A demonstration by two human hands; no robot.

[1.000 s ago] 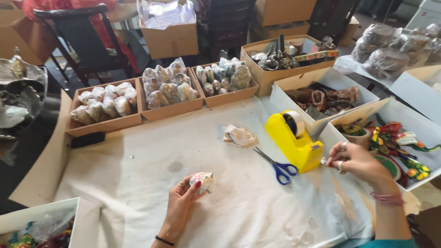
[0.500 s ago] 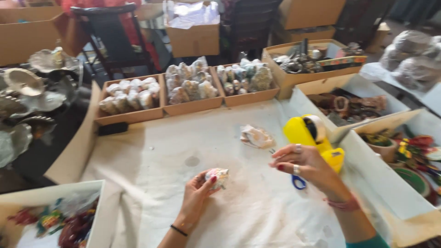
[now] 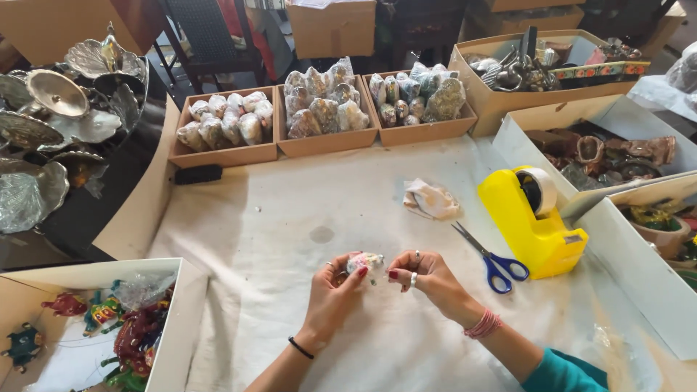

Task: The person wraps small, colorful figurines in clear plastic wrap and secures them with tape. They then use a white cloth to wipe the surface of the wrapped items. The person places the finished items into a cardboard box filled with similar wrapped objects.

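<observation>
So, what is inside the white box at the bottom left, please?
The white box holds colourful painted animal figurines and a crumpled clear plastic bag. The picture edge cuts off its lower part, and anything beneath the figurines is hidden.

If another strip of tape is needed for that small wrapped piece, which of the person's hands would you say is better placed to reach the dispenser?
Probably the right hand: the yellow tape dispenser sits on its side, while the left hand grips the small wrapped piece.
</observation>
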